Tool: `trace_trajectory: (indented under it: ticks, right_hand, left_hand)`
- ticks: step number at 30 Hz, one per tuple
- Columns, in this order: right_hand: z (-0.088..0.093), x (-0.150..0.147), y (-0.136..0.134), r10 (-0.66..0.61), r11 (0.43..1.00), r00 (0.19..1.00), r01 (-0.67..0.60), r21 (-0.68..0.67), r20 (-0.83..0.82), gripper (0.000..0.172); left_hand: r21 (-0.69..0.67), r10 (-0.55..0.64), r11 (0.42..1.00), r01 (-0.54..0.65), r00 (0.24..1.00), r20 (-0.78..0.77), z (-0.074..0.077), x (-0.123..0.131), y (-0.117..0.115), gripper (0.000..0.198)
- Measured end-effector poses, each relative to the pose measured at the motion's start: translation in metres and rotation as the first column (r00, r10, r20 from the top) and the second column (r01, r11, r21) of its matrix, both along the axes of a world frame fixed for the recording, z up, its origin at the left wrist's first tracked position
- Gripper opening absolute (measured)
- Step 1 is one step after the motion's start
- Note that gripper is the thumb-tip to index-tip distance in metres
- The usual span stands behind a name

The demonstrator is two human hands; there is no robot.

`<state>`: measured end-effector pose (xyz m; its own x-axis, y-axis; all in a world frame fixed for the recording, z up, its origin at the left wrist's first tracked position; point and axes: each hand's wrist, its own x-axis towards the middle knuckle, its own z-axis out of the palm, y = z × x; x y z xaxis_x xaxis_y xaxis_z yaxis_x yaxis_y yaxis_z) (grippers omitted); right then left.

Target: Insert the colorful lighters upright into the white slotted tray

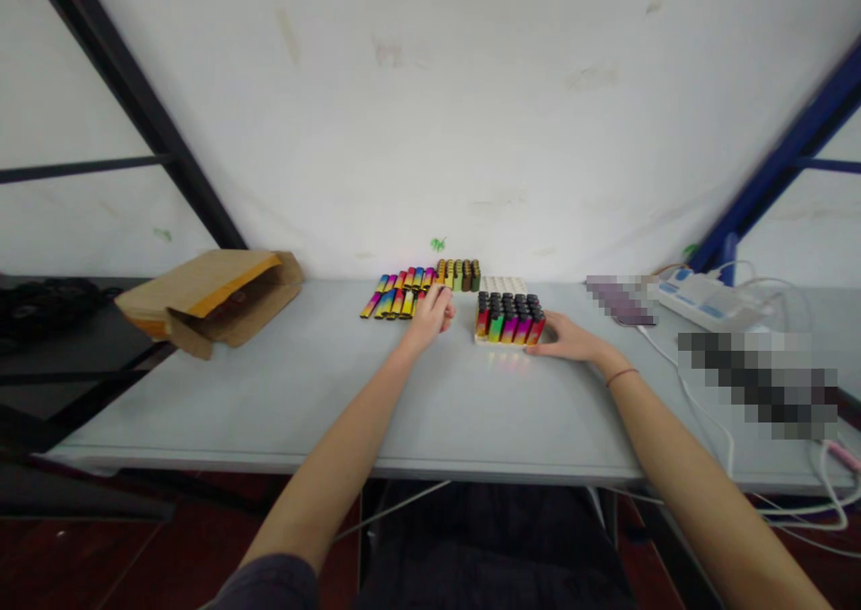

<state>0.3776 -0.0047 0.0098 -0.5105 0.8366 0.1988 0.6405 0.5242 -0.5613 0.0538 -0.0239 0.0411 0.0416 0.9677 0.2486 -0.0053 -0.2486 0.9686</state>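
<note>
My left hand (434, 316) is closed above the table, its fingers curled together; whatever may be inside them is hidden. Just left of it lie several multicoloured lighter-like tubes (388, 303) in two rough rows. My right hand (570, 337) grips the right end of a white tray (482, 341), thumb at the front corner and fingers partly hidden behind. Rainbow-coloured lighters (509, 323) with black tops stand upright in rows in this tray. Behind my left hand is an upright block of yellow, green and dark tubes (458, 275).
An empty-looking white holed tray (504, 283) lies by the wall. A brown paper bag (215, 296) rests at the left with its mouth facing right. On the right are a white power strip (706, 300), a blurred-out phone-like object (620, 301) and white cables (700, 404).
</note>
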Motion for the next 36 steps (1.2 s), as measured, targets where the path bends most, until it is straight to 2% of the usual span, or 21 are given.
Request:
trace_trajectory:
  ticks: [4, 6, 9, 12, 17, 20, 22, 27, 31, 36]
  right_hand:
    - [0.0, -0.001, 0.0, 0.022, 1.0, 1.0, -0.022, 0.008, -0.016, 0.075]
    - [0.0, -0.001, 0.0, 0.028, 1.0, 1.0, -0.028, 0.005, -0.01, 0.074]
    - [0.001, -0.002, 0.0, 0.011, 1.0, 1.0, -0.011, -0.005, 0.005, 0.077]
    - [0.001, -0.002, 0.0, 0.004, 1.0, 1.0, -0.004, -0.006, -0.003, 0.077]
    - [0.002, -0.003, -0.001, 0.012, 1.0, 1.0, -0.012, 0.002, -0.009, 0.075]
    - [0.002, -0.003, -0.001, 0.012, 1.0, 1.0, -0.012, 0.004, -0.005, 0.074]
    - [0.002, -0.003, -0.001, 0.009, 1.0, 1.0, -0.009, 0.008, -0.009, 0.074]
    - [0.003, -0.004, -0.001, 0.015, 1.0, 1.0, -0.015, 0.014, 0.003, 0.072]
    - [0.003, -0.006, -0.003, -0.029, 0.999, 0.999, 0.028, 0.018, 0.046, 0.08]
    - [-0.003, -0.008, -0.002, -0.056, 0.994, 0.998, 0.054, 0.099, 0.026, 0.084]
  left_hand:
    - [0.299, -0.002, 0.95, 0.087, 0.962, -0.272, -0.004, 0.003, 0.0, 0.039]
    - [0.359, -0.008, 0.921, 0.153, 0.927, -0.376, -0.006, 0.003, 0.0, 0.04]
    - [0.349, -0.062, 0.907, 0.237, 0.894, -0.444, -0.007, 0.004, -0.001, 0.04]
    - [0.304, -0.093, 0.918, 0.256, 0.883, -0.461, -0.007, 0.005, -0.004, 0.035]
    - [0.221, -0.106, 0.946, 0.239, 0.867, -0.486, -0.002, 0.009, -0.01, 0.022]
    - [0.206, -0.088, 0.957, 0.205, 0.88, -0.467, -0.004, 0.011, -0.011, 0.027]
    - [0.209, -0.063, 0.962, 0.175, 0.889, -0.453, -0.007, 0.011, -0.011, 0.031]
    - [0.282, -0.033, 0.941, 0.188, 0.879, -0.476, -0.014, 0.012, -0.008, 0.021]
    - [0.292, -0.02, 0.939, 0.182, 0.876, -0.483, -0.013, 0.011, -0.008, 0.02]
    - [0.267, -0.025, 0.948, 0.171, 0.88, -0.474, -0.011, 0.013, -0.011, 0.02]
